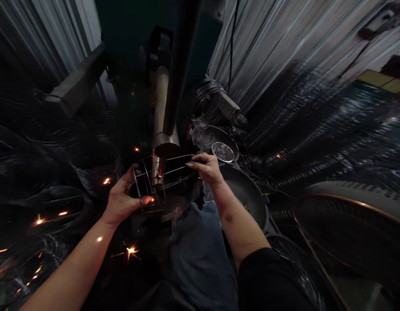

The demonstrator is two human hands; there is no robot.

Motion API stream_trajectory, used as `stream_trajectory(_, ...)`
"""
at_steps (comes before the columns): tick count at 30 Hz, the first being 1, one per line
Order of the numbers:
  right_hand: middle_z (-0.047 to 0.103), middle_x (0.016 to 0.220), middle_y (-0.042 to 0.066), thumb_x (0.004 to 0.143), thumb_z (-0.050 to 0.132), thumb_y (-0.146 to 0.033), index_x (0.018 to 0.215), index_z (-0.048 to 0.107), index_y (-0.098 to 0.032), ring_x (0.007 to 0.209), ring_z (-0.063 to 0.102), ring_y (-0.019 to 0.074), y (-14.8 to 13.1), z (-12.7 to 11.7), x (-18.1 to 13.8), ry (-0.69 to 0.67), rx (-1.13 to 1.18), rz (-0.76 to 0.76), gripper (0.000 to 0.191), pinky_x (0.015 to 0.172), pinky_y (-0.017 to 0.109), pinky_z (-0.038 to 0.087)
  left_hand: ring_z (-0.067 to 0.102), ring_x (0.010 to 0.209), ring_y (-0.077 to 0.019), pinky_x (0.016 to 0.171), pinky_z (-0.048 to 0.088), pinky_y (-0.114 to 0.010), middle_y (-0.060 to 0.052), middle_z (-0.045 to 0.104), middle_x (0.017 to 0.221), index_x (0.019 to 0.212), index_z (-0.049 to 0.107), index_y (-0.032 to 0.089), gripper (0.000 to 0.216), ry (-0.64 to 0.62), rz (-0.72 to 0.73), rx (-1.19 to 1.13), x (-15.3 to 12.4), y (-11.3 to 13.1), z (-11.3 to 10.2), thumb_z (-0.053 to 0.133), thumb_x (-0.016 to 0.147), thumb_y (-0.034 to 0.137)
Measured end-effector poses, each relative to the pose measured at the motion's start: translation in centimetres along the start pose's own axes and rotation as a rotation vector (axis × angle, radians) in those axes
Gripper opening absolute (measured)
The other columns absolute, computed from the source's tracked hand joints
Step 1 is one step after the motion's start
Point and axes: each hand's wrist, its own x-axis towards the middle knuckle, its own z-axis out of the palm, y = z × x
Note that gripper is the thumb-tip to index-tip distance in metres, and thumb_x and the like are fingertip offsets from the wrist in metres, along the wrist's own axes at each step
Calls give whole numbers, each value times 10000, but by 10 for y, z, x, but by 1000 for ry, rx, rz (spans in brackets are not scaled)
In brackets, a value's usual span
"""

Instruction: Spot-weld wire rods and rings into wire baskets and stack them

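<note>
Head view: you look down over your blue jeans (200,255) at both forearms reaching forward, with a black sleeve (271,280) on your right upper arm.

Left hand: your left hand (120,201) comes in low from the left, wrist bent, with the fingers (128,183) wrapped around the squared end of the wire frame (148,190).

Right hand: your right hand (206,168) reaches in from the lower right, palm down, with the fingers (195,160) curled over the frame's far rim.

Grip: both hands are closed on the frame and hold it between them; neither holds anything else.

Wire frame: it is an open, elongated basket of metal wire, held level in the air, and its middle sits right at the upright spot-welder electrode (159,170).

Sparks: bright orange sparks (131,249) fly around the frame and below your left forearm, and a glow shows at the electrode tip.

Nearby: a stack of round wire baskets (96,166) stands to your left. To your right are a round metal tray (216,142) holding small wire-mesh discs (222,152), a coil of wire (206,103), and a large round wire frame (349,224). Corrugated metal sheeting (284,43) rises behind them.
</note>
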Motion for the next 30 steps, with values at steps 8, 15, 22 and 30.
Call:
stream_trajectory(8, 651, 816, 38, 646, 758, -399, 773, 716, -210, 794, 589, 180, -30, -7, -47, 153, -150, -72, 232, 759, 302, 462, 494, 1236, -308, 1093, 332, -502, -124, 512, 1362, 1378, 429, 211, 1008, -46, 12, 116, -38, 21, -8, 864, 483, 369)
stream_trajectory(15, 676, 751, 13, 637, 760, -414, 757, 730, -218, 791, 630, 195, -41, 44, -181, -502, 41, 147, 231, 819, 332, 474, 677, 911, -313, 838, 555, -505, -128, 699, 1015, 1155, 600, 160, 730, 153, -529, -20, -121, 27, -12, 828, 534, 471)
stream_trajectory(22, 598, 531, -24, 687, 674, -273, 761, 635, -154, 482, 551, 123, -57, 73, -160, -434, 517, 682, 146, 555, 278, 490, 571, 1136, -353, 981, 446, -541, -148, 620, 1216, 1222, 585, 186, 642, -32, -293, 438, -141, 31, -52, 680, 695, 540)
stream_trajectory(30, 549, 426, -8, 755, 568, -99, 684, 578, -110, 362, 505, 109, -70, 72, -138, -458, 534, 960, 72, 396, 217, 450, 350, 1341, -321, 996, 402, -477, -115, 437, 1432, 1499, 97, 251, 922, -602, 546, 869, -147, 21, -45, 637, 752, 287)
